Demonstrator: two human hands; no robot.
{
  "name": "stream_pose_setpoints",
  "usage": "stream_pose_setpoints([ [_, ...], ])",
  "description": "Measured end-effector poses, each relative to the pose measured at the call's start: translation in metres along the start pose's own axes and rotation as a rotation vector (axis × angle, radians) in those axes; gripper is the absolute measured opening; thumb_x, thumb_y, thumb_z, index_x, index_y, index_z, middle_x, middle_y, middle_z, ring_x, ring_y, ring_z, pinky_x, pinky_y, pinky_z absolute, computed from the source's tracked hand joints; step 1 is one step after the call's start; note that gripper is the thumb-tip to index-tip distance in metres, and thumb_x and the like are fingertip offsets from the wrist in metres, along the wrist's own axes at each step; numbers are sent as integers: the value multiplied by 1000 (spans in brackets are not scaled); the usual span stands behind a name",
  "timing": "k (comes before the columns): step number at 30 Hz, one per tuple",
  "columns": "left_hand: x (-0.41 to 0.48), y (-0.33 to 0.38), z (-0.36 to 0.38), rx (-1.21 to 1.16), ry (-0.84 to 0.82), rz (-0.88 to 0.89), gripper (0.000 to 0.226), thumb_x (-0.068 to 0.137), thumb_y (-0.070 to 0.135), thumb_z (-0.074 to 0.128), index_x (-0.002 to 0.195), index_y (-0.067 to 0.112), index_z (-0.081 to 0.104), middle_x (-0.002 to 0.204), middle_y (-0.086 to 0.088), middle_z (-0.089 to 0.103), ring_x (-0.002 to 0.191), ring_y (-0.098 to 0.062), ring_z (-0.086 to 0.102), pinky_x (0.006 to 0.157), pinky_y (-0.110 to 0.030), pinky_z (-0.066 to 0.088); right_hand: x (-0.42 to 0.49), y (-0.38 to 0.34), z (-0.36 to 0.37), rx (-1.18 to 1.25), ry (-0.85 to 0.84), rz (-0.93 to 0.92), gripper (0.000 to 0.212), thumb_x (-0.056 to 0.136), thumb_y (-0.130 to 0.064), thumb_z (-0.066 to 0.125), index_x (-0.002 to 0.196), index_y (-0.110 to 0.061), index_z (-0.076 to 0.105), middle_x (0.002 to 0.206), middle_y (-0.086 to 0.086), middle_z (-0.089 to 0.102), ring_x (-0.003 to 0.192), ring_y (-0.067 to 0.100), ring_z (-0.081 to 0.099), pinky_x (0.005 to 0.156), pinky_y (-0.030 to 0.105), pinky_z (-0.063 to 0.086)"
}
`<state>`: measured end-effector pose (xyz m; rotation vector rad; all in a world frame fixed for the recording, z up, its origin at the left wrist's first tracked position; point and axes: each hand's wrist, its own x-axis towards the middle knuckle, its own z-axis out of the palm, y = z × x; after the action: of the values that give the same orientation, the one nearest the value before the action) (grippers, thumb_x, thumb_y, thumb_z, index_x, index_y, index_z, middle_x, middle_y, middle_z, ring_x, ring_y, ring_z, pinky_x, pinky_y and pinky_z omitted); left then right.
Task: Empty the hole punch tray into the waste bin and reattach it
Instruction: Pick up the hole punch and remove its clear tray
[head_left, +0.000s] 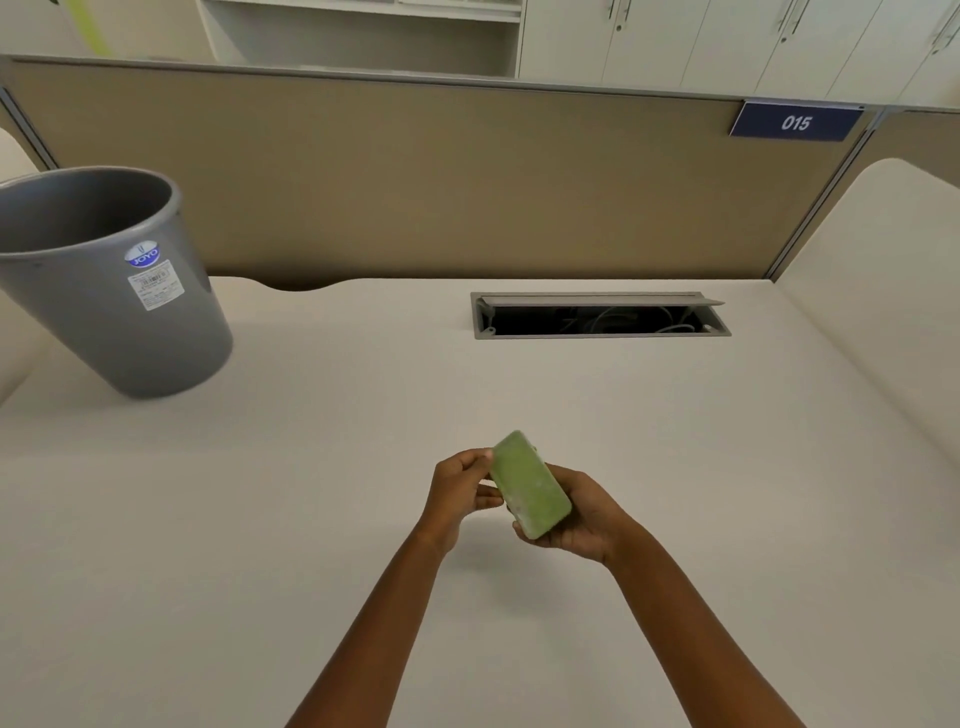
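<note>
Your right hand (576, 519) cupped the green hole punch (530, 486) from below, with the fingers wrapped around its near end. Your left hand (462, 491) pinched its far left edge with the fingertips. You held it just above the desk (675, 493), tilted, with the flat green bottom facing up at you. That was probably so you could find the edge of the tray and pull it off. I could not tell if the tray was on or already loose. The grey waste bin (104, 291) stood on the desk, well off to your left and farther back, with its open top leaning your way, so it looked easy to tip bits into. Between your hands and the bin the desk was bare, so you had lots of room to move. An open cable slot (597, 332) sat farther back on the right, away from that path.
</note>
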<state>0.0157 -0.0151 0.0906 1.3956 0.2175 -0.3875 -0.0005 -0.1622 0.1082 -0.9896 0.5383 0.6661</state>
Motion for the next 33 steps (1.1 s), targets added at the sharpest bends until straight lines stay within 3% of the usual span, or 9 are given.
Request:
stream_pose_setpoints([
  [4, -4, 0, 6, -137, -13, -80, 39, 100, 35, 30, 108, 7, 56, 92, -9, 63, 81, -23, 62, 75, -29, 53, -1, -4, 13, -241, 161, -142, 21, 89, -26, 54, 96, -8, 63, 83, 7, 58, 72, 18, 54, 58, 29, 50],
  [7, -6, 1, 13, -320, -26, -154, 50, 99, 41, 21, 100, 8, 59, 94, -10, 63, 84, -23, 62, 76, -32, 52, 0, 2, 25, -463, 349, -296, 35, 86, -27, 58, 116, -8, 55, 94, 5, 58, 80, 17, 56, 63, 28, 48],
  [10, -9, 3, 18, -457, 4, -184, 48, 101, 36, 19, 97, 11, 60, 90, -10, 63, 82, -22, 60, 74, -33, 50, -1, 10, 35, -642, 492, -480, 46, 81, -23, 64, 123, -9, 50, 109, 4, 56, 94, 17, 54, 72, 26, 44],
  [14, -12, 4, 20, -565, 39, -217, 46, 101, 36, 22, 92, 15, 61, 82, -7, 66, 79, -18, 60, 67, -30, 48, -5, 16, 44, -774, 499, -553, 53, 77, -18, 68, 124, -10, 45, 105, 3, 54, 91, 16, 52, 73, 24, 41],
  [19, -10, 4, 18, -547, 79, -231, 44, 101, 34, 26, 85, 14, 62, 57, 0, 71, 70, -16, 61, 61, -29, 49, -4, 15, 47, -902, 484, -538, 37, 82, -20, 63, 115, -6, 54, 95, -1, 53, 86, 15, 51, 66, 21, 39],
  [22, -9, 5, 17, -564, 99, -234, 45, 101, 32, 27, 80, 13, 61, 48, 2, 70, 59, -14, 66, 62, -29, 49, -3, 14, 48, -840, 452, -533, 29, 88, -23, 56, 112, -7, 57, 95, -1, 54, 87, 15, 51, 71, 23, 39],
  [26, -8, 6, 20, -582, 129, -238, 43, 101, 26, 28, 77, 12, 60, 44, 2, 68, 70, -18, 58, 63, -29, 46, -4, 15, 50, -719, 394, -551, 18, 90, -20, 53, 105, -11, 56, 84, -6, 53, 77, 9, 52, 60, 16, 40],
  [29, -7, 8, 20, -572, 145, -242, 41, 100, 25, 29, 75, 12, 60, 43, 3, 68, 61, -15, 62, 57, -27, 50, -4, 15, 50, -657, 369, -551, 7, 90, -19, 52, 95, -14, 52, 79, -9, 52, 71, 2, 50, 59, 16, 40],
  [33, -5, 8, 19, -581, 183, -263, 35, 97, 20, 38, 71, 8, 58, 39, -2, 65, 60, -20, 61, 59, -32, 48, -4, 13, 51, -621, 354, -559, 6, 89, -19, 53, 94, -15, 52, 79, -11, 52, 76, 8, 52, 62, 17, 42],
])
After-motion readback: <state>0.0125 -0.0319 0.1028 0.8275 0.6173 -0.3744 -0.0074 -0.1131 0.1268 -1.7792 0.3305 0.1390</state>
